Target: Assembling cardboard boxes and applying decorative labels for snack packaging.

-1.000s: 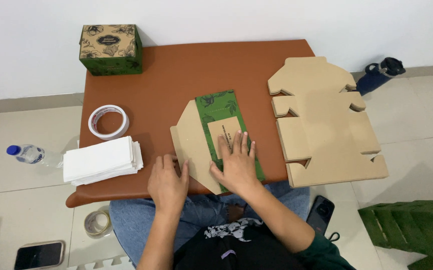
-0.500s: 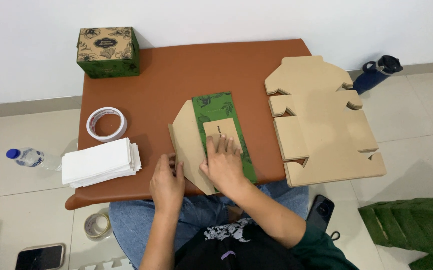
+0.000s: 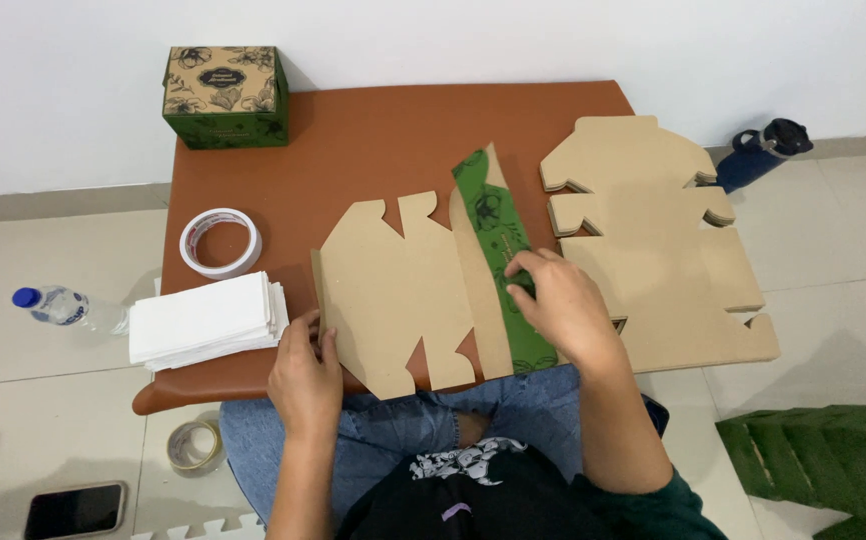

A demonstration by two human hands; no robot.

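I see the flat box blank (image 3: 403,290) lying unfolded at the near middle of the brown worktop (image 3: 373,130), its green printed flap (image 3: 498,235) at 3 o'clock of the plain brown panel. My left hand (image 3: 305,372) pinches the blank's edge at 8 o'clock, while my right hand (image 3: 565,305) lies spread, fingers curled down on the green flap. To crease well, I judge I should press firmly along the fold line and keep the left edge pinned; the stack of blanks (image 3: 653,240) lies at 3 o'clock, the tape roll (image 3: 220,242) at 9 o'clock.
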